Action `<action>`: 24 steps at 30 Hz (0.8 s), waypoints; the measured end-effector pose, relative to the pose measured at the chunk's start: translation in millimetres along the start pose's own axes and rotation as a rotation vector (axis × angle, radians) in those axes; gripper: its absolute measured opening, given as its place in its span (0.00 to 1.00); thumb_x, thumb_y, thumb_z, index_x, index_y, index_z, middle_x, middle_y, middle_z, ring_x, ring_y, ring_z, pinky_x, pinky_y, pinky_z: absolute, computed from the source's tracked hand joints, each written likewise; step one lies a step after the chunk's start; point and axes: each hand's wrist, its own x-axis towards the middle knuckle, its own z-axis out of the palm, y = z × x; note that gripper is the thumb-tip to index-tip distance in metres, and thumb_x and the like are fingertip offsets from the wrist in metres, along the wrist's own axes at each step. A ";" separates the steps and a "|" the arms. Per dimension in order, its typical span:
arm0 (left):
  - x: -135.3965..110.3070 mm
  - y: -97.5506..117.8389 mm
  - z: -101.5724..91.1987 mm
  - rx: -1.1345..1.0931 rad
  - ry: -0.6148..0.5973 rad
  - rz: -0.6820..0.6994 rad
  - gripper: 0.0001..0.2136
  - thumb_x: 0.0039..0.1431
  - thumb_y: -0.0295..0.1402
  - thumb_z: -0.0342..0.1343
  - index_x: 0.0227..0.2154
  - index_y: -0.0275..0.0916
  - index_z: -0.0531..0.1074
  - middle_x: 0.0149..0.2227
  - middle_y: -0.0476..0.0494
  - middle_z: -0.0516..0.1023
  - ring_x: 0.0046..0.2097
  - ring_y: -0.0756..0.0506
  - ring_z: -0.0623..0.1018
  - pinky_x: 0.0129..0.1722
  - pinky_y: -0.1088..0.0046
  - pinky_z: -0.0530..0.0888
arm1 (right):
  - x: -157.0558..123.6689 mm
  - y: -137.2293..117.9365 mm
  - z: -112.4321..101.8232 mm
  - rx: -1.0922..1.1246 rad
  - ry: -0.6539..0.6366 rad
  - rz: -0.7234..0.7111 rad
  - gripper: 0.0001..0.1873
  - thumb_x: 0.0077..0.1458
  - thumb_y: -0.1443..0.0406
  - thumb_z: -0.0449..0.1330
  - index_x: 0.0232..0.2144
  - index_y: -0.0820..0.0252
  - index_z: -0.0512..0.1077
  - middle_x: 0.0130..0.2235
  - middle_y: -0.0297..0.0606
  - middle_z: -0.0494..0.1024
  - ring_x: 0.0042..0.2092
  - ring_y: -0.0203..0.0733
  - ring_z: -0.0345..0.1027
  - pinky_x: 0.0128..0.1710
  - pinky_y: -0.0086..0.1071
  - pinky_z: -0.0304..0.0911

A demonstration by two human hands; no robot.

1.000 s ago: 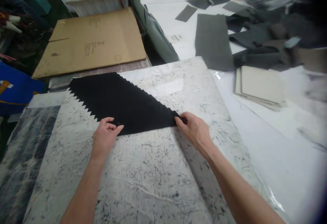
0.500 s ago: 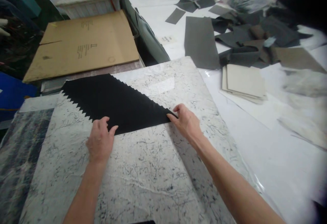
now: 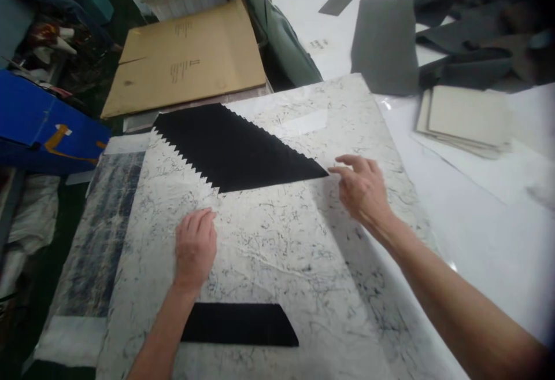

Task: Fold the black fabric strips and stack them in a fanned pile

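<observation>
A black fabric-like sheet (image 3: 238, 148) with toothed left and right edges lies flat on a speckled white board (image 3: 277, 241). I cannot tell whether it is one piece or several overlapping strips. My right hand (image 3: 362, 186) is at its right corner, fingers apart, with nothing visible in them. Below the sheet's lower left corner, my left hand (image 3: 196, 247) hovers or rests over the board, fingers extended side by side, holding nothing visible. Nearer to me lies a separate black strip (image 3: 243, 324) with a slanted right end, its left end hidden behind my left forearm.
Beyond the board lies flattened brown cardboard (image 3: 191, 62). On the white table to the right are a grey sheet (image 3: 384, 47), dark scraps (image 3: 472, 33) and a stack of cream cards (image 3: 466, 117). A blue box (image 3: 47, 125) stands at left.
My left hand has left the black sheet and come nearer to me. My right hand's fingers have come off its corner. The view has tilted down, bringing the near black strip into sight.
</observation>
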 end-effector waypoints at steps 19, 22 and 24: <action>-123.0 104.4 -15.5 -0.179 -0.554 0.318 0.06 0.62 0.23 0.49 0.33 0.38 0.69 0.32 0.46 0.70 0.35 0.47 0.73 0.33 0.71 0.69 | -211.5 -131.5 -90.5 0.695 -0.279 0.072 0.21 0.62 0.76 0.48 0.53 0.57 0.69 0.51 0.44 0.73 0.52 0.45 0.67 0.50 0.44 0.66; -121.5 94.6 -18.5 -0.377 -0.584 0.163 0.06 0.61 0.24 0.50 0.30 0.39 0.67 0.30 0.49 0.68 0.32 0.50 0.70 0.33 0.73 0.68 | -229.0 -157.6 -95.5 0.720 -0.356 -0.061 0.19 0.63 0.76 0.48 0.53 0.60 0.68 0.52 0.44 0.74 0.51 0.46 0.66 0.49 0.44 0.65; -118.9 88.2 -21.7 -0.529 -0.614 0.058 0.06 0.60 0.23 0.50 0.29 0.40 0.66 0.28 0.51 0.66 0.29 0.51 0.68 0.31 0.74 0.67 | -237.3 -172.8 -96.1 0.714 -0.398 -0.153 0.18 0.65 0.74 0.47 0.53 0.63 0.69 0.55 0.45 0.74 0.52 0.46 0.65 0.50 0.44 0.64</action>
